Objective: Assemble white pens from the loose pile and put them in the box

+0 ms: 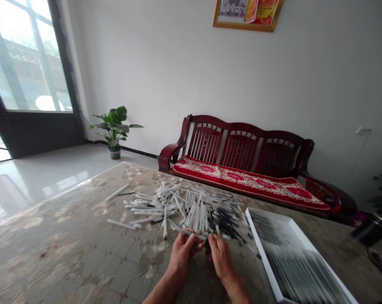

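My left hand (183,250) and my right hand (221,254) meet near the table's front, at the near edge of a heap of white pen barrels (178,204) and black pen refills (224,221). Both hands pinch the same white pen barrel (191,232), which lies crosswise between their fingertips. My left fingers are curled around its left part. My right fingertips close on its right end. A white tray (257,236) holding rows of dark pens lies just to the right of my right hand.
The table (67,236) has a beige patterned top. Behind it stands a dark red wooden bench (241,147) with a red cushion. A potted plant (114,126) stands by a glass door at the left. A black pot (373,230) sits at the far right.
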### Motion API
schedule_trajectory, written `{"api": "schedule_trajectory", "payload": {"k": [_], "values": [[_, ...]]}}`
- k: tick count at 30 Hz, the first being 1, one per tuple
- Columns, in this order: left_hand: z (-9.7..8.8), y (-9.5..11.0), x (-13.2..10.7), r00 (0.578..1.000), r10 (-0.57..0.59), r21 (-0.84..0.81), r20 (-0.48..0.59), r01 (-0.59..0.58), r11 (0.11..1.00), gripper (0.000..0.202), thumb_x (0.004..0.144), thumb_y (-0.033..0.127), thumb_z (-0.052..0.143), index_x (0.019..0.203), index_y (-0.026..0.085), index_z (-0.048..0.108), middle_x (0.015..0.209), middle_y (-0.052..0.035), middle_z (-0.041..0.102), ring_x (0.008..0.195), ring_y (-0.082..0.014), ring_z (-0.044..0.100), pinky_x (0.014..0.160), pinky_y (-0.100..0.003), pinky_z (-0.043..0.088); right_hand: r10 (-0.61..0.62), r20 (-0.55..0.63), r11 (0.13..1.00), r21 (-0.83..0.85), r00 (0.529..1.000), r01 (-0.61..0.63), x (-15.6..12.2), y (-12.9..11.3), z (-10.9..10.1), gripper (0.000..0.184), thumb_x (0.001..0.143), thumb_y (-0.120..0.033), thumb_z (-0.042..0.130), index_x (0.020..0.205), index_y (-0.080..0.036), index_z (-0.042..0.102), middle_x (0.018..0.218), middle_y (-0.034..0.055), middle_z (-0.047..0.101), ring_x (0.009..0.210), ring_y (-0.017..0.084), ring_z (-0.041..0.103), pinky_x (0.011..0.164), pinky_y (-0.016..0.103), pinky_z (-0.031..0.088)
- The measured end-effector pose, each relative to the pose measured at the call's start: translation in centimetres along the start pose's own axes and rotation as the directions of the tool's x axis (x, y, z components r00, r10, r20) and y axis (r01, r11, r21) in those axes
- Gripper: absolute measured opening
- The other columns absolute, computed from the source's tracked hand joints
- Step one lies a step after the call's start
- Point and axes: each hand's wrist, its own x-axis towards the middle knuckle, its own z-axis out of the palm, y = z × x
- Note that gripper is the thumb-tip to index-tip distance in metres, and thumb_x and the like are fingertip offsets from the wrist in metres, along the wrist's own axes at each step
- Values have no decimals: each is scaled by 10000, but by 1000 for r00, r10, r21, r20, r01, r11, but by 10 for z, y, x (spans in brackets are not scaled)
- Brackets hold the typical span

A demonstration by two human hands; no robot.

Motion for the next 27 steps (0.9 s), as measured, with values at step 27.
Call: {"api": "schedule_trajectory", "payload": {"k": [27], "values": [[0, -3, -1, 1000, -3, 28, 24, 2, 1000, 442, 543, 336, 885, 834, 173, 595, 769, -11, 711, 685, -175, 710, 618, -266, 587, -18, -54, 1000, -21, 998, 17, -3, -3, -2, 441, 929, -514, 355, 667, -230, 568, 553, 5, 582, 529, 173, 559, 471, 258, 354]]}}
